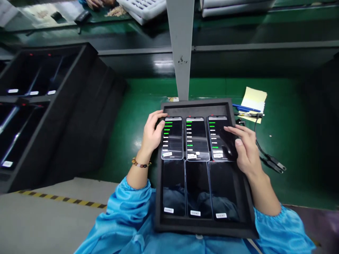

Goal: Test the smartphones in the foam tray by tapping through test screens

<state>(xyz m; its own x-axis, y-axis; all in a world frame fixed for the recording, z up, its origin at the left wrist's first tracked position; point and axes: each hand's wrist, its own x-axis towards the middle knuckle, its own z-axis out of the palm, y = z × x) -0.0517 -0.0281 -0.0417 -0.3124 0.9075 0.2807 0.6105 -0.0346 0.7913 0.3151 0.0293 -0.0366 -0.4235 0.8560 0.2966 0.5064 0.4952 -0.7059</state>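
Observation:
A black foam tray point(196, 104) lies in front of me, holding several smartphones in two rows. The far row is lit: the left phone point(173, 141), the middle phone point(197, 137) and the right phone point(218, 135) show lists of green and white text. Dark screens fill the near row, such as the near middle phone point(197, 187), each with a white barcode label. My left hand point(153, 132) rests at the tray's left rim, thumb and fingers apart beside the left lit phone. My right hand point(245, 146) has its fingers stretched over the right lit phone's edge; contact is unclear.
Stacked black trays point(79, 106) with more phones stand at the left. On the green table point(286, 141) lie yellow notes point(254, 97), blue pens point(246, 108) and a cable point(274, 164). A grey post point(181, 46) rises behind the tray. Another person's hand point(94, 3) shows far off.

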